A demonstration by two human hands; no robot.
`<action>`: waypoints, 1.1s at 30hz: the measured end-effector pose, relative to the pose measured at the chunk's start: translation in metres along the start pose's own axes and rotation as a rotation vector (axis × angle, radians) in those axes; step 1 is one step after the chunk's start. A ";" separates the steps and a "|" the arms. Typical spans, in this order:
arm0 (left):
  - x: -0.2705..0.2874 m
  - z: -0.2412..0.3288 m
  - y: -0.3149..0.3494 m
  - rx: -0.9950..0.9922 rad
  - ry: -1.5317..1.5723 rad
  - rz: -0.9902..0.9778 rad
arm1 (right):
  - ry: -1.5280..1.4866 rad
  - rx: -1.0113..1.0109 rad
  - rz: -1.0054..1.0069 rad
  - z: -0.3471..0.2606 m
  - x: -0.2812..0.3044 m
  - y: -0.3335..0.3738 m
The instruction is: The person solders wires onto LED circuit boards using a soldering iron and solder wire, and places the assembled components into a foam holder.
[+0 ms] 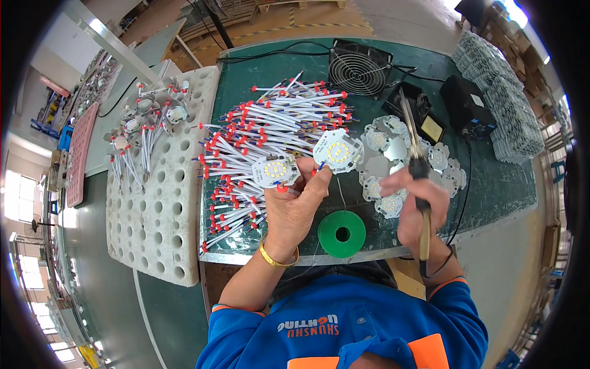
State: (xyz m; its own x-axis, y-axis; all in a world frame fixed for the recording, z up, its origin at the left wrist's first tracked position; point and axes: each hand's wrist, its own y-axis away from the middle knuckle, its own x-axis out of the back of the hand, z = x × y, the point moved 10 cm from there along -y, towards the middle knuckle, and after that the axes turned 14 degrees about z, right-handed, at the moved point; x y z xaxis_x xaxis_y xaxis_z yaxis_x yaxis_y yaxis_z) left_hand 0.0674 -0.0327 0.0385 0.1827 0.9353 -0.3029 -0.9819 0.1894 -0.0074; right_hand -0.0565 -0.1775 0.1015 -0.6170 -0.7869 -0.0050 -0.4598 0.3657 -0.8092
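My left hand (pixel 292 206) is closed, its thumb and fingers pinching two white LED circuit boards. One LED board (pixel 338 150) shows beyond the thumb, with a short blue wire end at its edge; the other LED board (pixel 275 171) sits by the fingers, with a red cap beneath it. My right hand (pixel 424 206), slightly blurred, grips a soldering iron (pixel 419 166) with its metal shaft pointing away from me, over loose LED boards (pixel 393 150). Between my hands a green solder spool (pixel 329 237) lies near the table's front edge, a thin strand rising from it.
White wires with red caps (pixel 264 132) are heaped at the left. Behind stand a black fan (pixel 362 71), an iron stand with a yellow sponge (pixel 432 129) and a black box (pixel 467 104). Stacked clear trays (pixel 504 111) edge the right; a perforated white foam board (pixel 150 215) lies left.
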 end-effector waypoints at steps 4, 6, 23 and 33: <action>0.003 0.005 0.006 -0.012 0.031 0.030 | 0.048 0.126 -0.060 -0.030 -0.002 -0.002; 0.004 0.005 0.008 -0.004 0.036 0.042 | 0.048 0.266 -0.071 -0.048 -0.001 -0.002; -0.005 0.022 0.018 -0.058 0.082 0.022 | 0.017 0.153 -0.178 -0.051 -0.008 0.001; -0.001 0.020 0.018 -0.063 0.073 0.063 | 0.085 0.229 -0.240 -0.054 -0.014 0.005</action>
State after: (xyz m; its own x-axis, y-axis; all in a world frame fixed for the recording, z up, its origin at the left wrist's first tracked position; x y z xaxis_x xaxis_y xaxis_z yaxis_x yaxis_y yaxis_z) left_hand 0.0503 -0.0245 0.0575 0.1188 0.9200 -0.3735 -0.9929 0.1096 -0.0458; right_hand -0.0847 -0.1380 0.1291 -0.5642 -0.7892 0.2427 -0.4486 0.0462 -0.8925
